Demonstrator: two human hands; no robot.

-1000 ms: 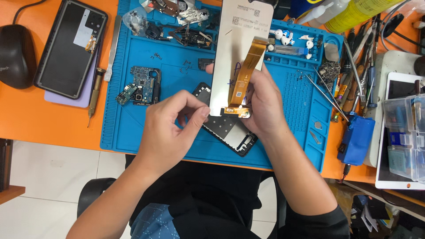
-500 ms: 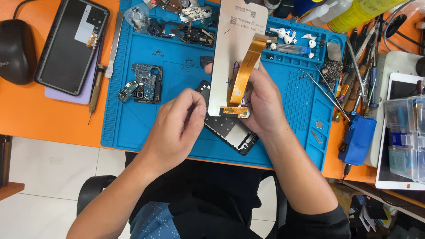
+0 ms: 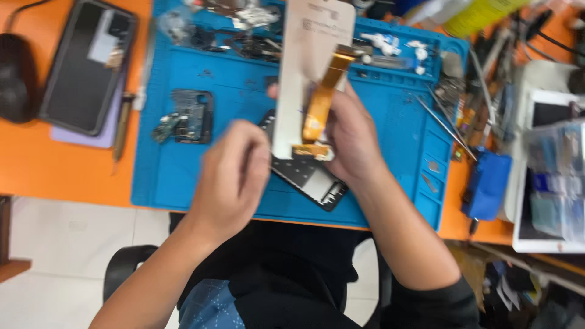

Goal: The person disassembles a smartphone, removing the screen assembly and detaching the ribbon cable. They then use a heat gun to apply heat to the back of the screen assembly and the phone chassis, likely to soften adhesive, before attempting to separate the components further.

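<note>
1. Holding the pale display panel (image 3: 304, 79) upright over the blue work mat (image 3: 390, 122), the right hand (image 3: 353, 137) grips it from behind along its right edge, fingers wrapped about it, with the orange ribbon cable (image 3: 322, 97) running down the panel's face to a connector at the bottom.
2. The left hand (image 3: 234, 173) is curled tight at the panel's lower left edge, fingertips pinched together; whether they hold a small tool or part I cannot tell, as the picture is blurred there.
3. I'd judge the work wants a steady panel and a light touch at the connector, keeping the ribbon from creasing.
4. Under the panel's lower end lies a dark phone frame (image 3: 311, 180) on the mat, close enough to catch on.
5. Left of the panel sits a small circuit board (image 3: 186, 116); farther left, off the mat, a dark phone (image 3: 88, 67).
6. Right of the panel, tweezers (image 3: 442, 125) and a blue tool (image 3: 487, 186) crowd the mat's edge.
</note>
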